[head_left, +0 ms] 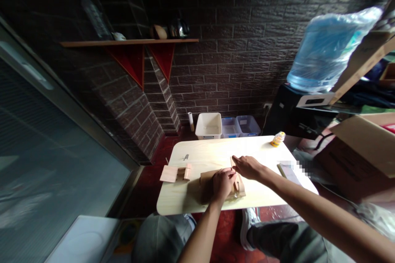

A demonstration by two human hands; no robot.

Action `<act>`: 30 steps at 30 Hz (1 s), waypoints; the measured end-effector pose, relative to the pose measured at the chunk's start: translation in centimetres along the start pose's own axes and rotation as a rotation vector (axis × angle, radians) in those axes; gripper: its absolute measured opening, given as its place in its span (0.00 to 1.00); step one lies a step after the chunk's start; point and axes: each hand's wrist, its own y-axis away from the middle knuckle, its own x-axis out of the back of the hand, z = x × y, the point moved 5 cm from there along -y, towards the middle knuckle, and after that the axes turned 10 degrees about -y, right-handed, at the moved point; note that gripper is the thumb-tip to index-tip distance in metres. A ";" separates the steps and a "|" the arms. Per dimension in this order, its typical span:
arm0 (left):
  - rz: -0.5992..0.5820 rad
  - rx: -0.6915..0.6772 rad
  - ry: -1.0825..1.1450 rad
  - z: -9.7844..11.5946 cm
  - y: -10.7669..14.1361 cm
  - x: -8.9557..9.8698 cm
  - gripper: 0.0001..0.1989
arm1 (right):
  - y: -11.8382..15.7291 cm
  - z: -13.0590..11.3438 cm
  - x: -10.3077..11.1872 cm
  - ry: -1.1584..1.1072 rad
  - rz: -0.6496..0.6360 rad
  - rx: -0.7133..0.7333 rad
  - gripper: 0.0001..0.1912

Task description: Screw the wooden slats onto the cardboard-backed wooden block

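Observation:
A brown, box-like wooden piece lies near the front middle of the pale table. At its right end stands a lighter wooden part with a dark slot or hole in it. My left hand rests over this end, its fingers closed on the wooden part and hiding some of it. Against the upper end of that part, my right hand is curled, fingertips close to the left ones. What the right fingers pinch is too small to make out. Something clear and shiny sits at the piece's lower edge.
To the left on the table lie another wooden assembly and some small dark metal bits. A small yellow-capped jar stands at the back right corner. Plastic bins line the wall; a cardboard box sits right.

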 end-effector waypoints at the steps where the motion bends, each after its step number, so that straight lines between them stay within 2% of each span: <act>1: -0.004 0.004 -0.002 0.0 0.0 0.0 0.06 | 0.1 -0.1 0.2 -0.003 0.006 0.018 0.17; 6: -0.008 0.007 0.002 -0.2 0.0 -0.2 0.06 | 0.1 -0.1 0.3 -0.041 0.007 0.094 0.12; 10: 0.023 -0.019 0.005 -0.1 0.0 -0.2 0.05 | -0.2 0.5 -0.4 -0.058 -0.014 0.050 0.13; 15: -0.014 0.006 0.010 -0.6 -0.3 -0.6 0.04 | -0.2 0.5 -0.6 -0.030 0.002 0.031 0.14; 21: -0.094 0.050 0.028 -1.8 -0.6 -0.8 0.17 | 0.0 1.0 -0.1 -0.034 -0.006 0.022 0.15; 26: -0.061 0.025 0.064 -1.4 -0.4 -0.8 0.08 | -0.2 1.2 0.1 -0.062 -0.006 0.079 0.15; 30: -0.043 0.039 0.050 -1.0 -0.4 -1.0 0.05 | -0.2 1.3 -0.2 -0.083 -0.009 0.110 0.13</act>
